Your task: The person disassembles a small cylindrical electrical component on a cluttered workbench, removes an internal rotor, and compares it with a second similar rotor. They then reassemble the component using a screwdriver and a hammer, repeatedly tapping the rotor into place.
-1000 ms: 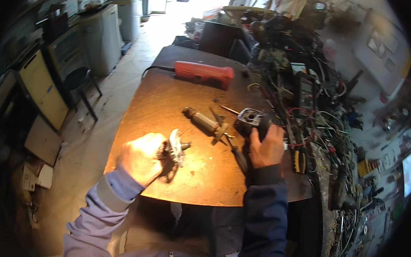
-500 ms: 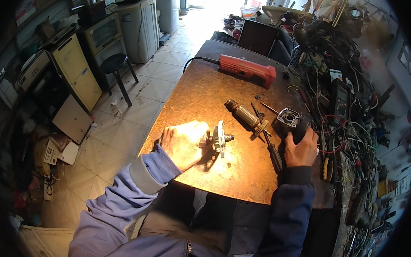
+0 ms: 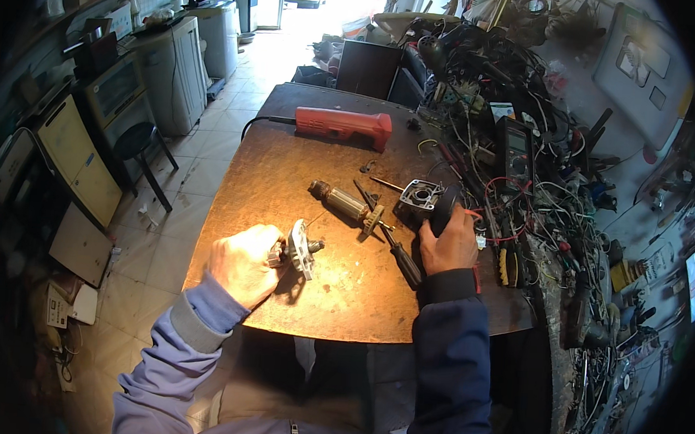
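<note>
My left hand (image 3: 243, 265) is closed round the shaft end of a metal flange plate with a spindle (image 3: 301, 250), held just above the table under the bright light. My right hand (image 3: 449, 243) grips the black round part of a metal gear housing (image 3: 422, 194), whose open square face is turned up. Between the hands lies a motor armature (image 3: 343, 203) with copper windings and a fan at its near end. A black-handled screwdriver (image 3: 405, 265) rests beside my right hand.
A red power tool body (image 3: 343, 128) with a black cord lies at the table's far side. Tangled wires, a multimeter (image 3: 515, 152) and yellow-handled pliers (image 3: 509, 263) crowd the right edge. A black stool (image 3: 136, 140) stands on the tiled floor at left.
The view has swung to the right, so everything on the table appears further left. The flange plate in my left hand has tilted slightly. Both hands keep their holds.
</note>
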Available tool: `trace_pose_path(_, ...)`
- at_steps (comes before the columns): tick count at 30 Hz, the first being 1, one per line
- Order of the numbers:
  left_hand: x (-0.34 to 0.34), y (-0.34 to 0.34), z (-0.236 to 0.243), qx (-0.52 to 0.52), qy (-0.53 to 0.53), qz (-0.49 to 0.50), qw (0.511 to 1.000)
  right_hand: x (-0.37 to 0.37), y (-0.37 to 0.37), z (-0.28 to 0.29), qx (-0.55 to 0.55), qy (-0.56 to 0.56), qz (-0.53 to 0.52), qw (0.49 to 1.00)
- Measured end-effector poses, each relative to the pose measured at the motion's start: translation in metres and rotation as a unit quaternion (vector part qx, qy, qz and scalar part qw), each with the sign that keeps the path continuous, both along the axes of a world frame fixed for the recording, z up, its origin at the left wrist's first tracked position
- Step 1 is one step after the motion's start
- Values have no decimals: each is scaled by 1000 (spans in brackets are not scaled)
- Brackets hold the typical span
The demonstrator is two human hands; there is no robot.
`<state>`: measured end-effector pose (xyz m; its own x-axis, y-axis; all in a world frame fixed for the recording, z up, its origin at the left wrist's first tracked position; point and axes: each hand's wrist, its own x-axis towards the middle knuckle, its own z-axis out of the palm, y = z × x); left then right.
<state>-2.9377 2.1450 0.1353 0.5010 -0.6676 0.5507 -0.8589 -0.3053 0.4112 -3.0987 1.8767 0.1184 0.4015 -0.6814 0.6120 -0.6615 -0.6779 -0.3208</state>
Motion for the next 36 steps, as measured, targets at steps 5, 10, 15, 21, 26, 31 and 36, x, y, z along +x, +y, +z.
trace_pose_path(5, 0, 1, 1, -10, -1, -6, 1000, 2, 3, 4, 2, -1, 2, 1000)
trace_pose_path(10, 6, 6, -3, -15, -8, -27, 999, 2, -3, -2, 2, 2, 27, 1000)
trace_pose_path(15, 11, 4, -12, -8, -35, -3, 999, -1, 11, 16, -92, -49, 34, 994)
trace_pose_path(21, 13, 7, -12, -46, -70, 5, 997, 36, 99, 65, 24, -42, 527, 848)
trace_pose_path(26, 12, 3, -12, -45, -82, -4, 996, 61, 106, 40, 289, -2, 584, 759)
trace_pose_path(31, 10, 3, -2, -31, -114, 33, 992, 61, 106, 35, 377, -20, 513, 771)
trace_pose_path(36, 14, 8, 2, -50, -105, 57, 992, 54, 98, 34, 459, -86, 480, 743)
